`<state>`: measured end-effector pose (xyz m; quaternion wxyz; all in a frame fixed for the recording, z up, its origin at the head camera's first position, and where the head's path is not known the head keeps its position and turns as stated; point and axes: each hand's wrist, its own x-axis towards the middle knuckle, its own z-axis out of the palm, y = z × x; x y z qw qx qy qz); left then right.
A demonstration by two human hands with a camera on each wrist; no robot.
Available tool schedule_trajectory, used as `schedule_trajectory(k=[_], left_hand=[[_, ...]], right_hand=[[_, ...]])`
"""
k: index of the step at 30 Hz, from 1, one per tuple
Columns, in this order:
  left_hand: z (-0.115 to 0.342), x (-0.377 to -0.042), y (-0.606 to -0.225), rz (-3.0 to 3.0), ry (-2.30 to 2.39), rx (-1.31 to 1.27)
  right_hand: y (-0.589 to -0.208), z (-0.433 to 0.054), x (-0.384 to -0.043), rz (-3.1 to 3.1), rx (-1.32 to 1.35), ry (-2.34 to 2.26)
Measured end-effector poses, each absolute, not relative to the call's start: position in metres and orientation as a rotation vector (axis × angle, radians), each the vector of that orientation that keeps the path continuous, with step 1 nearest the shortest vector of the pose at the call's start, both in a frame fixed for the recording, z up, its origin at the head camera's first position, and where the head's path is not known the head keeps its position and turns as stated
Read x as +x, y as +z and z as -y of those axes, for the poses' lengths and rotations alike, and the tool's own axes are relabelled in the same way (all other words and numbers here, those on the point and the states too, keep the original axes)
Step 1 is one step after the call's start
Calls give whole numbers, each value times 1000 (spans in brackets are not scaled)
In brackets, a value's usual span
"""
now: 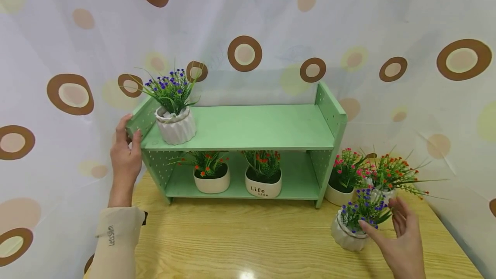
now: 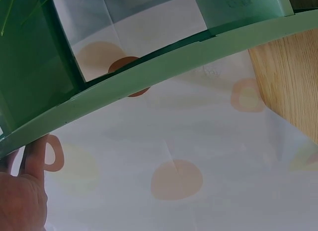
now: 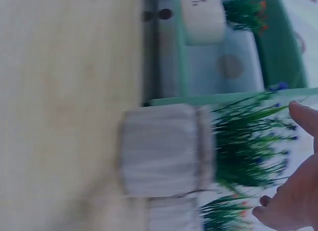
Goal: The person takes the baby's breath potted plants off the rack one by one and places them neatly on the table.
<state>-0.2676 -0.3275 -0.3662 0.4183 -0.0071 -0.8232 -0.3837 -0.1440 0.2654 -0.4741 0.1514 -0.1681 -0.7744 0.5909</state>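
Note:
My left hand grips the left side panel of a green two-tier shelf, the thumb on its inner face and the fingers outside. In the left wrist view, part of this hand touches the shelf's edge. At the right, my right hand is spread beside the purple flowers of a potted plant in a white ribbed pot on the table. The right wrist view shows a gap between thumb and fingers, with the pot ungripped. A similar purple-flowered plant stands at the upper tier's left end.
Two cream pots, one plain and one lettered, hold orange-flowered plants on the lower tier. Right of the shelf stand a pink-flowered plant and an orange-flowered one. A spotted curtain hangs behind the wooden table.

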Motion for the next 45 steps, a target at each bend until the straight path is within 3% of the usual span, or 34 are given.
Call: schedule_trajectory(k=[4,11,24,35,45], left_hand=[[327,-268,-366,2066,-961,-17],[326,-267,-366,2066,-966,-8],[324,-269,-365,2063,-974,0],[327,-266,-365,2072,-980,15],[327,-267,-368,2066,-977,20]], right_hand=[[-442,-251,-136,2113,-345,1557],[-391,-203,-144,2007,139,1486],[-325,-53,-229,2184,762,1772],[-302,64,-296,2470,764,1895],[-303,109,-316,2501,777,1919]])
